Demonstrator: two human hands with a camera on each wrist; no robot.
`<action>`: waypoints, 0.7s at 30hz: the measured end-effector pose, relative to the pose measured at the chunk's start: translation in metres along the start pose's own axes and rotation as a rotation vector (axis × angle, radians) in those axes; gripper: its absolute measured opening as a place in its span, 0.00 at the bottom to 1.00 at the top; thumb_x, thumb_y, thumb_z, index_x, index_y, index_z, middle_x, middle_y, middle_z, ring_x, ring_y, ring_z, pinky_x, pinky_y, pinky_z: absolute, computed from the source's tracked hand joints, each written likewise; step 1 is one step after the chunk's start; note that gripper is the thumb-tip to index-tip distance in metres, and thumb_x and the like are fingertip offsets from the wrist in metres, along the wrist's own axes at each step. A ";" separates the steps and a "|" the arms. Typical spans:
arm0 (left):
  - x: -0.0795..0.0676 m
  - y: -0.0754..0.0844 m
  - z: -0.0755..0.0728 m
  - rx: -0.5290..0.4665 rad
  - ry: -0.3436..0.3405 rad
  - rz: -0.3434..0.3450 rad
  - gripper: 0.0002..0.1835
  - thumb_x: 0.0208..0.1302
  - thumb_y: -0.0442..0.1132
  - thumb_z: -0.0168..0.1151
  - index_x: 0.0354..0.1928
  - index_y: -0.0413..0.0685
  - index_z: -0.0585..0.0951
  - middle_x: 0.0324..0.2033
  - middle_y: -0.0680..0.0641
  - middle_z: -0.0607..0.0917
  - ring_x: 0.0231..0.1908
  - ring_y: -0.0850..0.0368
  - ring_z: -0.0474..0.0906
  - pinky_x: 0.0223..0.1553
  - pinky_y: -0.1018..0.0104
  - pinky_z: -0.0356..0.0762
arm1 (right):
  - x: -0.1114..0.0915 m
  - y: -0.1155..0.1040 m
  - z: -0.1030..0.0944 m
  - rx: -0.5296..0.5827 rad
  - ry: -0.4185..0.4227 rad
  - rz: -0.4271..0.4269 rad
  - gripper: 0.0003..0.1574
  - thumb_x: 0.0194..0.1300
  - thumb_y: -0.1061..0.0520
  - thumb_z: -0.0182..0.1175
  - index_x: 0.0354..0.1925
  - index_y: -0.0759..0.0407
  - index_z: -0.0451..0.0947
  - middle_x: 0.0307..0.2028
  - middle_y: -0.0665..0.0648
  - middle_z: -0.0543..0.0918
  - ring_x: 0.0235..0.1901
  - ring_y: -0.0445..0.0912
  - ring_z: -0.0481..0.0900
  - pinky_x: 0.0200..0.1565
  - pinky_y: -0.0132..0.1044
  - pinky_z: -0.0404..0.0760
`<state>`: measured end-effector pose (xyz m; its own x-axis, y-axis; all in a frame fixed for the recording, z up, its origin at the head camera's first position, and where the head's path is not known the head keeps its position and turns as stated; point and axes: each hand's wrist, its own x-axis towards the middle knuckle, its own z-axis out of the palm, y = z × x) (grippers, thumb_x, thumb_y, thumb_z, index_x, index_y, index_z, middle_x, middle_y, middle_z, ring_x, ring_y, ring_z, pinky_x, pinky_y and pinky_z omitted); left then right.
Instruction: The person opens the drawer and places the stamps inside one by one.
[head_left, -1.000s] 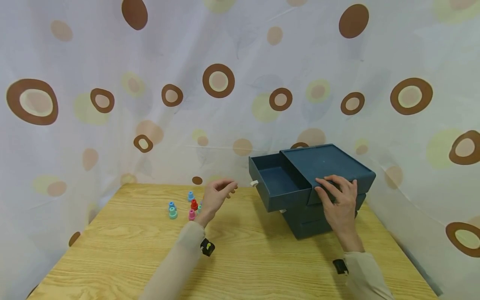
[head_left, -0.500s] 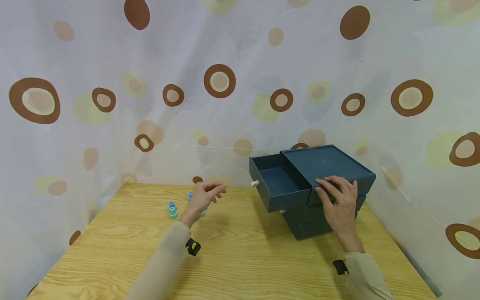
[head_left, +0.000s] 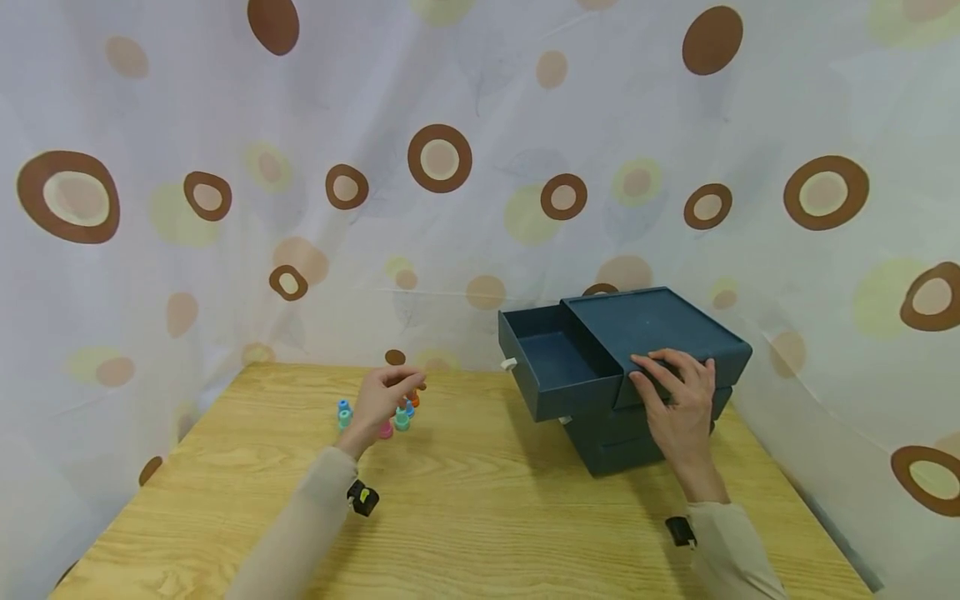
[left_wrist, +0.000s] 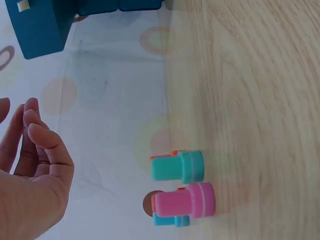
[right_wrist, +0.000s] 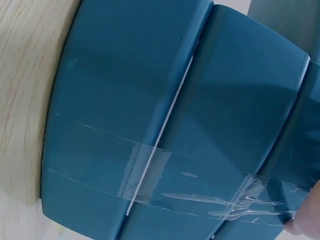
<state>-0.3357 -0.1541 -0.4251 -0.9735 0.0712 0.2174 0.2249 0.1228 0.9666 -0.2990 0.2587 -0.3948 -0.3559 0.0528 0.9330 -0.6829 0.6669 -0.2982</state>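
1. Step in hand, as I judge: the L hand (head_left: 378,404) is at the small plastic pcs on the table (head_left: 465,517), while the R hand (head_left: 678,408) steadies the drawer box (head_left: 660,329).
2. L hand: above the pcs, fingers loosely bent, thumb a little apart from them; I see nothing held. R hand: fingers spread over the top edge of the box, pressing or resting; how hard, cannot tell.
3. Pcs: they stand upright in a loose group, left of the box and well apart from it. Green piece (head_left: 402,419), orange piece (head_left: 415,400) and pink piece (left_wrist: 182,201) are near the L hand; blue piece (head_left: 343,407) and mint piece (head_left: 345,420) stand together on its other side. Some are partly hidden, so exact no. is unclear.
4. Next move, prob.: calls for a lower L hand and a light pinch on one pc, w/o tipping its neighbours, w/ the R hand kept steady.
5. Containers: top drawer (head_left: 558,362) is pulled out toward the person's left, w/ a white tab (head_left: 509,364) on its front; no pc visible inside. Lower drawers look closed, so contents can't be seen. Clear tape (right_wrist: 225,200) runs across the box side.
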 end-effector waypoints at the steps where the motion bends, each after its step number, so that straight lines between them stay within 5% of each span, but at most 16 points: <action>1: 0.000 -0.001 -0.002 -0.010 0.004 -0.011 0.16 0.67 0.46 0.64 0.47 0.41 0.85 0.37 0.42 0.87 0.22 0.61 0.72 0.24 0.71 0.71 | 0.000 0.000 0.000 -0.001 0.000 0.001 0.14 0.58 0.56 0.69 0.43 0.59 0.88 0.45 0.66 0.81 0.54 0.61 0.72 0.69 0.71 0.39; 7: -0.003 -0.007 -0.017 -0.040 0.020 -0.051 0.18 0.66 0.47 0.65 0.48 0.39 0.84 0.27 0.53 0.85 0.20 0.60 0.67 0.25 0.67 0.70 | 0.001 -0.002 -0.001 -0.008 -0.003 0.002 0.14 0.58 0.55 0.69 0.43 0.59 0.88 0.45 0.66 0.81 0.54 0.61 0.72 0.68 0.71 0.39; 11: -0.007 -0.011 -0.029 -0.016 0.038 -0.061 0.17 0.66 0.47 0.65 0.46 0.38 0.84 0.29 0.53 0.86 0.23 0.60 0.71 0.30 0.66 0.75 | 0.003 -0.002 -0.002 -0.014 -0.012 0.002 0.14 0.59 0.56 0.69 0.43 0.59 0.88 0.45 0.67 0.81 0.54 0.62 0.72 0.69 0.71 0.38; 21: -0.018 -0.022 -0.058 -0.010 0.088 -0.103 0.22 0.66 0.48 0.65 0.50 0.35 0.82 0.30 0.52 0.85 0.21 0.63 0.65 0.26 0.70 0.69 | 0.002 -0.002 -0.005 -0.050 -0.070 0.017 0.14 0.61 0.57 0.68 0.44 0.62 0.87 0.46 0.67 0.79 0.55 0.62 0.70 0.69 0.71 0.38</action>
<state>-0.3253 -0.2155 -0.4422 -0.9915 -0.0289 0.1271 0.1230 0.1155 0.9857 -0.2958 0.2611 -0.3913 -0.4116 0.0135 0.9113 -0.6442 0.7029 -0.3014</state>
